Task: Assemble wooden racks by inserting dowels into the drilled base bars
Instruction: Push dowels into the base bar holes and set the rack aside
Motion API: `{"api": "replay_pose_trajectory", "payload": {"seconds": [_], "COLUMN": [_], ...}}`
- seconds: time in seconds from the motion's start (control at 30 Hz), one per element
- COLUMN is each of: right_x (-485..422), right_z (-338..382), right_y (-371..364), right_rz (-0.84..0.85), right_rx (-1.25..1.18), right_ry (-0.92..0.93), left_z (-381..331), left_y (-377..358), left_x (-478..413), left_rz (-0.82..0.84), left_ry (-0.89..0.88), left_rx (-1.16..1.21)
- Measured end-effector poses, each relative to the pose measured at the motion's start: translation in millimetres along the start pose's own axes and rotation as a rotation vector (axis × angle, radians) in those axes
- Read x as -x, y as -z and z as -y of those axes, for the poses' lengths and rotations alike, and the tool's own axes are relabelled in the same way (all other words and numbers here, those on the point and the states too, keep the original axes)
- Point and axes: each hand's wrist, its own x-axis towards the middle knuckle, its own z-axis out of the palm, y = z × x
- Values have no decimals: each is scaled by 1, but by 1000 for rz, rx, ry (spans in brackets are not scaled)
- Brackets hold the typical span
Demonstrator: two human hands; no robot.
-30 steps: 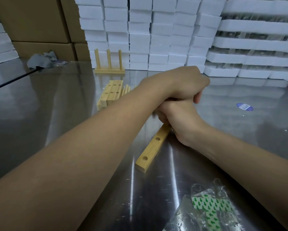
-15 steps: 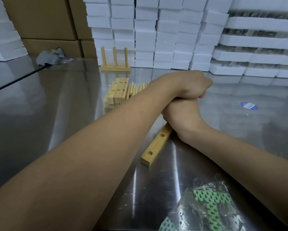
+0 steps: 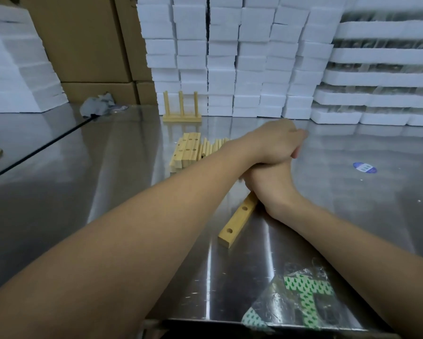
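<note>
Atop the curled right grip (image 3: 266, 184), contents hidden, the left grip (image 3: 271, 143) has loosened from a fist; dowel below likely seated in bar (image 3: 237, 221).

Far end of base bar (image 3: 237, 220) out of sight under right hand (image 3: 271, 187); its grip under left hand (image 3: 274, 140).

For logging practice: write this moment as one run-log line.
left hand atop right hand | both over far end of pale drilled wooden base bar | two near holes empty
</note>
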Motion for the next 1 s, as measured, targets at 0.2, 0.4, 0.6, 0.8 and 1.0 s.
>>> {"api": "replay_pose_trajectory", "payload": {"seconds": [0.2,0.4,0.6,0.8,1.0], "right_x": [5,7,0,0,-3], "right_z": [8,5,6,2,-3], "right_y": [-1,5,19,24,33], "right_rz": [196,144,116,153,233], "right_rx": [-165,-22,84,161,283], "right_ry": [102,128,174,169,112], "left_z": [39,69,74,82,99], "left_y": [27,37,40,42,73], "left_x": [41,79,81,79,82], "left_rz": [-425,-411,-202,-211,-366], "left_ry": [-129,-244,-236,-244,-125], "left_rx": [362,444,312,344,258]}}
